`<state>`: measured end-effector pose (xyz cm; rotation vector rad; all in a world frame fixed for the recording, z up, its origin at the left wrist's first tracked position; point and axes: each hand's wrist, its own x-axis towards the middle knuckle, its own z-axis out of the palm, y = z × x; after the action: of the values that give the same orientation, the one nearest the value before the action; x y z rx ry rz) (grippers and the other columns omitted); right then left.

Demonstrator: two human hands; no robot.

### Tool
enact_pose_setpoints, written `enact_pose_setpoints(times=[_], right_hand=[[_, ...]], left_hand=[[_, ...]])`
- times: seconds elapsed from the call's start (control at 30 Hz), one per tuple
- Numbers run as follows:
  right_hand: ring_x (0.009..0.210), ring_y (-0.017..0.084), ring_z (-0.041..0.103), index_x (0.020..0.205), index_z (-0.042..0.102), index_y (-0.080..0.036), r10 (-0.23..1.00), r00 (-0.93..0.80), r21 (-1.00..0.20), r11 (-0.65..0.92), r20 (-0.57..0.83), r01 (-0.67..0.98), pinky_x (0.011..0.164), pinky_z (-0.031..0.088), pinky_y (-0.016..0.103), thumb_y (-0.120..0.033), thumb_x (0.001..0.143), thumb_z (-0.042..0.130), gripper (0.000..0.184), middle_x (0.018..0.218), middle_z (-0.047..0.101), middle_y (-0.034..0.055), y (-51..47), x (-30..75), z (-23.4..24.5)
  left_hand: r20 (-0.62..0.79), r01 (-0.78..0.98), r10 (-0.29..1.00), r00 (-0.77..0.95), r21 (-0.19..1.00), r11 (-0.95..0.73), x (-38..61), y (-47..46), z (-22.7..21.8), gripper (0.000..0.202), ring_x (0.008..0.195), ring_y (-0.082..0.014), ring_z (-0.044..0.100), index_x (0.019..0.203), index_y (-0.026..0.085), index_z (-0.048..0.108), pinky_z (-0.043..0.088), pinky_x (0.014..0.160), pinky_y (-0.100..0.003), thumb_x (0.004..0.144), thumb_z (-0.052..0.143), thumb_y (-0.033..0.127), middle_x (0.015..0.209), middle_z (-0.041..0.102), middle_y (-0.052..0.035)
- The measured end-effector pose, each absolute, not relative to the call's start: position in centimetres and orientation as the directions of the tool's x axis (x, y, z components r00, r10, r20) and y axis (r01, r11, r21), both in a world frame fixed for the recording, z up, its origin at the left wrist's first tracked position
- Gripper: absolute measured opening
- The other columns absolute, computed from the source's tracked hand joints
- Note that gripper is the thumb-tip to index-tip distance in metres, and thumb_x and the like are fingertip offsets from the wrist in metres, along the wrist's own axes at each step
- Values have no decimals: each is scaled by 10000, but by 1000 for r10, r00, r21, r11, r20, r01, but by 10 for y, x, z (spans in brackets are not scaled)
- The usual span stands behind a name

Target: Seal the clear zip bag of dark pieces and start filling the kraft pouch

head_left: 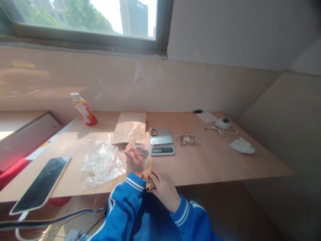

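My left hand [134,159] is closed, its fingers pinched on a clear zip bag [151,147] with a red seal line. Below it, at the table's front edge, my right hand [165,189] curls its fingers over a crumpled brown thing [149,184]; whether this is dried pieces or paper I cannot tell. Just beyond my hands stands a small digital scale [163,151], with one brown dried piece [153,132] on its metal pan. A dark flat pointed thing [120,144] lies beside my left fingers, partly hidden.
Clear plastic bags [102,164] are heaped at left, before a brown paper sheet or envelope [130,125]. A phone [43,184] and bottle [84,109] are farther left. Rightward are a bag of pale pieces [188,139], a small white fan [223,123] and a tissue [242,146].
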<state>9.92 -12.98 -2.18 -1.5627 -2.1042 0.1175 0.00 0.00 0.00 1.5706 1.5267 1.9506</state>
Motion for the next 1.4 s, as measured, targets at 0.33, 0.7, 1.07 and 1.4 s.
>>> enact_pose_setpoints(times=[0.33,0.7,1.07,1.4], right_hand=[[956,224,594,1080,540,-216,932,-72,-623,293,355,726,857,454,384,-240,854,594,233,1027,642,58,-110,124,24],[896,176,556,1026,640,-232,814,-470,-397,578,340,713,828,397,327,107,715,380,528,958,634,38,-46,152,125],[1094,220,515,1137,595,-133,886,-65,-532,334,460,778,957,380,373,-98,833,402,362,1169,612,115,22,167,67],[970,238,517,1001,632,-158,935,-61,-312,176,348,934,886,377,393,-134,832,509,211,1016,648,101,49,156,32]], left_hand=[[656,340,678,-333,754,-562,-1,-4,-5,232,1042,-271,610,1022,182,446,499,803,-438,917,416,387,1173,563,-224],[896,193,432,-100,443,-875,-4,-4,-4,89,1200,-225,529,1037,267,359,480,915,-493,956,326,254,1304,525,-85],[909,148,402,-111,415,-898,-3,-3,-2,110,1197,-269,523,1057,268,353,479,886,-544,949,332,256,1295,528,-96],[849,213,503,-160,527,-822,-1,-8,0,94,1187,-226,534,1014,278,309,474,911,-516,946,304,213,1274,524,-107]])
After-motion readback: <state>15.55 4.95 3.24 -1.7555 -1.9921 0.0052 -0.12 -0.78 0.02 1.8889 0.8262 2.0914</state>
